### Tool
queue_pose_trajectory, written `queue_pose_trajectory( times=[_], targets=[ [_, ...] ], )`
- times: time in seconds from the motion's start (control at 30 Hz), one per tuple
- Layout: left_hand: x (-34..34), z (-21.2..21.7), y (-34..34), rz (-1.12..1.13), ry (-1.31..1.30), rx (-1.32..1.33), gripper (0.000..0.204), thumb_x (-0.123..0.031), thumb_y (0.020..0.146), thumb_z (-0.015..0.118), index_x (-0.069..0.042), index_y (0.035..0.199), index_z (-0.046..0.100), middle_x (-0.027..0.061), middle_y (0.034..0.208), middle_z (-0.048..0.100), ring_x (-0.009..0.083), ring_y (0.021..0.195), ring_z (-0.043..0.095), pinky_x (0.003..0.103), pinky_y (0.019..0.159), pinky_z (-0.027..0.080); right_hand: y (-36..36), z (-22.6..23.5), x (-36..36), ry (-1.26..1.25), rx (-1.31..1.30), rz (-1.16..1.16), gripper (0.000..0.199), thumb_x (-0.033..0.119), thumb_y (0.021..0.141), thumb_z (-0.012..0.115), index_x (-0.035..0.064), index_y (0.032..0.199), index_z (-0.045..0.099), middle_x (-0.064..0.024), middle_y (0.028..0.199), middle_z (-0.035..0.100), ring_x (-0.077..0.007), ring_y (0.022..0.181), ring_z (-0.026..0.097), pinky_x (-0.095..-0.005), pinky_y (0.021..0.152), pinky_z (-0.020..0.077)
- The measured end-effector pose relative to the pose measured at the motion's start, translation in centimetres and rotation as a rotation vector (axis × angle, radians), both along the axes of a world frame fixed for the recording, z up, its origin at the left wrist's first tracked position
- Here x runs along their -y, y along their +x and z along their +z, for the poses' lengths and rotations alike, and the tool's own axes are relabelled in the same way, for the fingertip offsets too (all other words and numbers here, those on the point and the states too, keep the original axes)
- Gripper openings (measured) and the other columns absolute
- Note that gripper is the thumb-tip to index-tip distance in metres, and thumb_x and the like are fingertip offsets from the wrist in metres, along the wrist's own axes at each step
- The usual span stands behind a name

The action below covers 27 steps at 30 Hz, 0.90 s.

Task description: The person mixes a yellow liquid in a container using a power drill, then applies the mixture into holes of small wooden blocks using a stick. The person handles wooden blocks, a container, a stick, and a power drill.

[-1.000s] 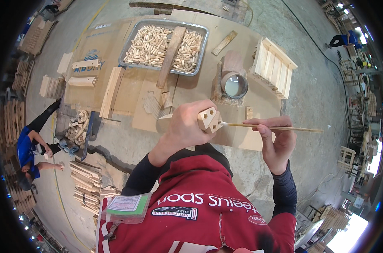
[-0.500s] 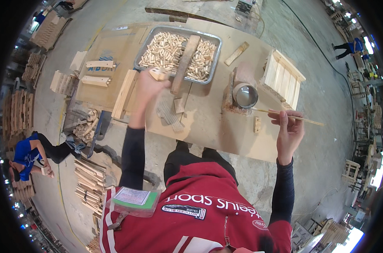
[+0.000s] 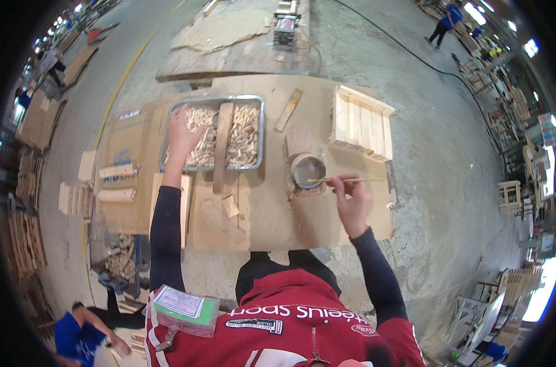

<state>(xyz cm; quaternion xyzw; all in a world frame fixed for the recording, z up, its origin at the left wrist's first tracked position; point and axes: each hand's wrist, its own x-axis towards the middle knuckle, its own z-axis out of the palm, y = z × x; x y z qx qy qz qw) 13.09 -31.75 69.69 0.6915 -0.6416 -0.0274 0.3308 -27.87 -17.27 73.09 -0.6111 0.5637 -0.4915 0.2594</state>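
My left hand (image 3: 184,136) reaches over the left part of a metal tray (image 3: 261,131) full of short wooden dowels (image 3: 243,131). Its thumb and fingers are apart, just at the dowels; no held piece shows. Across the tray lies a worn wooden strip (image 3: 223,144), its near end past the rim. My right hand (image 3: 353,202) pinches a thin wooden stick (image 3: 365,180). The stick's far end reaches the mouth of a round cup (image 3: 297,175) holding greyish contents. This cup rests tilted against a stained wooden holder.
Slatted wooden pieces (image 3: 361,124) stand at the table's right. A loose wooden strip (image 3: 288,110) lies behind the cup, and a small offcut (image 3: 230,207) before the tray. Drilled wooden bars (image 3: 117,195) lie on cardboard at left. A person in blue (image 3: 82,333) bends at lower left.
My left hand, earlier with a small wooden block at the tray's near edge, is now over the dowels. The stick has moved into the cup's mouth. The whole view has shifted.
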Motion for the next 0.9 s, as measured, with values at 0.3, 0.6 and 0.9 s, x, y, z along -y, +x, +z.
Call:
queue_pose_trajectory(
  times=[0.3,0.6,0.9],
  targets=[
    [14.9,5.6,-33.4,-0.915,0.081,0.294,0.049,-0.013,0.078,0.069,-0.003,0.124,0.057,0.0184,0.124,0.057,0.0347,0.118,0.055,0.044,0.098,0.046,-0.5,-0.4,0.0,0.037,-0.132,-0.028,0.01,0.013,0.09,0.07,0.0045,0.094,0.067,-0.0081,0.083,0.072,-0.0208,0.071,0.071,-0.0307,0.061,0.0544],
    [22.5,-3.8,-50.9,-0.927,0.143,0.525,0.043,-0.004,0.085,0.055,-0.005,0.128,0.055,0.0166,0.121,0.062,0.032,0.12,0.057,0.044,0.097,0.047,-1.9,-2.0,0.9,-0.059,-0.061,0.088,0.016,0.013,0.088,0.071,0.0059,0.099,0.062,-0.0049,0.09,0.071,-0.0205,0.076,0.07,-0.0317,0.065,0.0564],
    [24.3,-6.8,-52.0,-1.006,0.179,0.597,0.044,-0.003,0.076,0.068,-0.012,0.118,0.058,0.0099,0.111,0.061,0.0334,0.115,0.057,0.043,0.094,0.048,-3.6,-3.6,2.2,-0.049,0.009,0.144,0.021,0.009,0.085,0.072,0.0067,0.102,0.061,-0.0041,0.092,0.071,-0.0214,0.078,0.07,-0.0318,0.067,0.0573]
  ],
)
